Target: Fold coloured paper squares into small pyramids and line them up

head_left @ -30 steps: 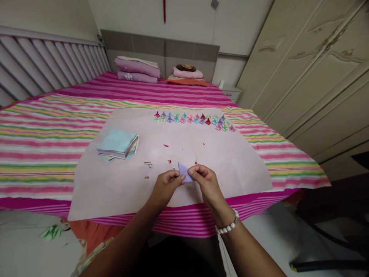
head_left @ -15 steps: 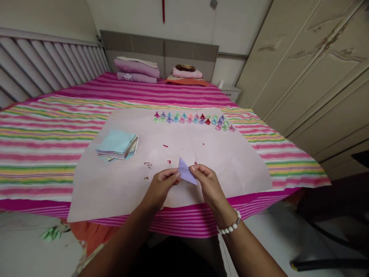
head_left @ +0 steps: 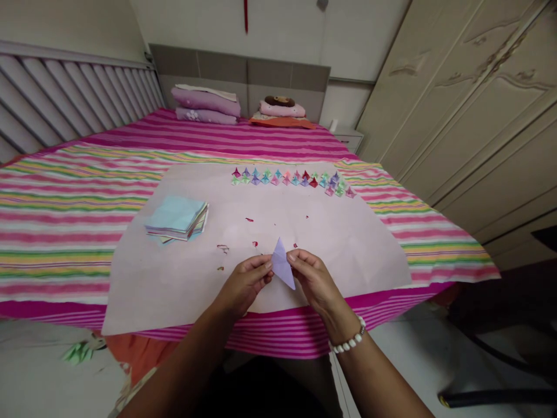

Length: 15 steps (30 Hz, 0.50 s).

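Note:
A folded piece of purple origami paper (head_left: 283,267) is held up over the front part of a large pale sheet (head_left: 148,284). My left hand (head_left: 248,283) pinches its left edge between thumb and fingers. On the opposite edge, my right hand (head_left: 314,278) pinches it too, with a white bead bracelet on that wrist. The paper has a slim diamond-like outline, one point up and one down. To the left lies a stack of square coloured paper (head_left: 176,216), light blue on top. Small folded paper pieces (head_left: 287,179) in several colours form rows along the sheet's far side.
Small red scraps (head_left: 223,248) are scattered on the sheet around my hands. Beneath is a bed with a striped cover (head_left: 65,232). Folded bedding (head_left: 206,104) sits by the headboard, and a wardrobe (head_left: 470,116) stands on the right.
The purple paper has turned between my hands, from a tilted triangle to a more upright, narrow diamond-like shape. Both hands have stayed in nearly the same place and still pinch it.

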{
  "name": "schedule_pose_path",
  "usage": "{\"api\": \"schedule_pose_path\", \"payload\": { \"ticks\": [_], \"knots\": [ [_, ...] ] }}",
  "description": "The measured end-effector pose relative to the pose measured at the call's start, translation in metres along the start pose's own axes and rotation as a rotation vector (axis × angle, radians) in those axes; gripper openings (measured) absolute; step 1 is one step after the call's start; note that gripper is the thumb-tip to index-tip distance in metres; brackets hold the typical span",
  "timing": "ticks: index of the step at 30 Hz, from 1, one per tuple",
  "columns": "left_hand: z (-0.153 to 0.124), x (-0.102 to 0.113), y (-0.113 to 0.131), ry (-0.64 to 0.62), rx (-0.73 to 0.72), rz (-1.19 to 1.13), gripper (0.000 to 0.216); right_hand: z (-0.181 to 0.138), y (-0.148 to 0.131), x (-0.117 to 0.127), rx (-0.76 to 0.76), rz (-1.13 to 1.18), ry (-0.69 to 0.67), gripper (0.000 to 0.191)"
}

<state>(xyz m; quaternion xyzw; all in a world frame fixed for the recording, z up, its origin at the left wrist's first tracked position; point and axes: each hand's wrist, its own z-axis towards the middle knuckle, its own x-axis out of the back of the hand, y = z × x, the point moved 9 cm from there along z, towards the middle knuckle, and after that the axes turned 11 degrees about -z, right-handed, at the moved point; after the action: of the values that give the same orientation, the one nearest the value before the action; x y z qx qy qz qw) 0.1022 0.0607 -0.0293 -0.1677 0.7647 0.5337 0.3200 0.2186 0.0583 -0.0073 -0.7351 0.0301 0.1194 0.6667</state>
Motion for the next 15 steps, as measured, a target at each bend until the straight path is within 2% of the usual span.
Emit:
{"api": "schedule_pose_path", "payload": {
  "ticks": [8, 15],
  "knots": [
    [-0.002, 0.000, -0.002, 0.038, 0.001, 0.030, 0.028, 0.004, 0.000, 0.003, -0.007, -0.010, 0.043, 0.025],
    [0.006, 0.002, 0.010, 0.087, -0.125, 0.107, 0.029, 0.011, -0.007, 0.007, 0.034, -0.113, 0.117, 0.030]
  ]
}}
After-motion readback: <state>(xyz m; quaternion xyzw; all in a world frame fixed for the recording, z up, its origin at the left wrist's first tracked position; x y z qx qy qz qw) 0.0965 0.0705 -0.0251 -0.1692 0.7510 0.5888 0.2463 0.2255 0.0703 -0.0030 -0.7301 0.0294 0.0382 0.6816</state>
